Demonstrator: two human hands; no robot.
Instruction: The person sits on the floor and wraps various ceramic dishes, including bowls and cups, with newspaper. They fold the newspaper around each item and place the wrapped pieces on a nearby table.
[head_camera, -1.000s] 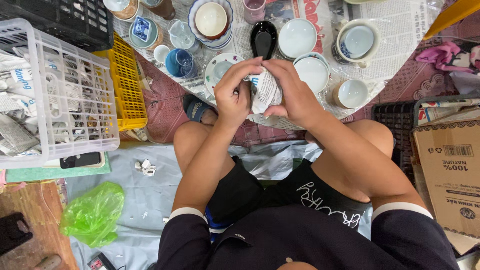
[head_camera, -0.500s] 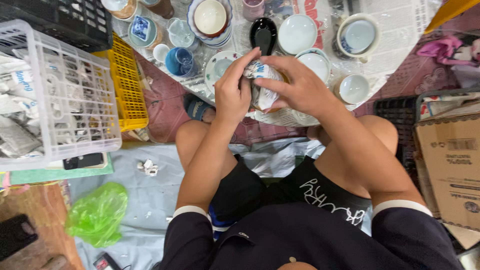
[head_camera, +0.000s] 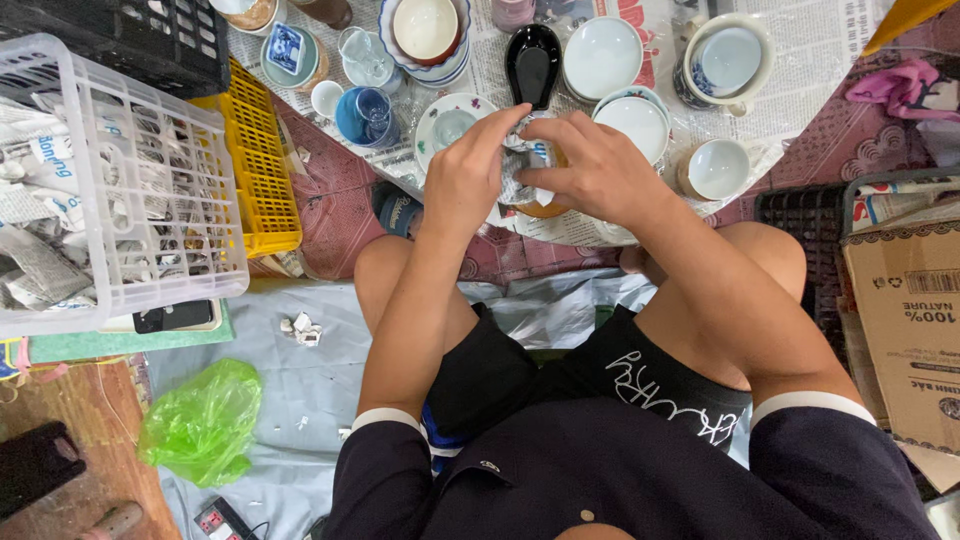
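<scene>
Newspaper (head_camera: 522, 165) is bunched around a small object between your hands, held over the paper-covered spread of white bowls (head_camera: 601, 45) and the black dish (head_camera: 532, 62), just above your knees. Your left hand (head_camera: 462, 180) closes on its left side and your right hand (head_camera: 592, 172) curls over the top (what's inside stays mostly hidden). White basket (head_camera: 150, 200) of wrapped bundles sits well apart on your left.

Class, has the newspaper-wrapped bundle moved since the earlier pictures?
Yes. The newspaper-wrapped bundle now sits closer to the black spoon, away from the person's body.
</scene>
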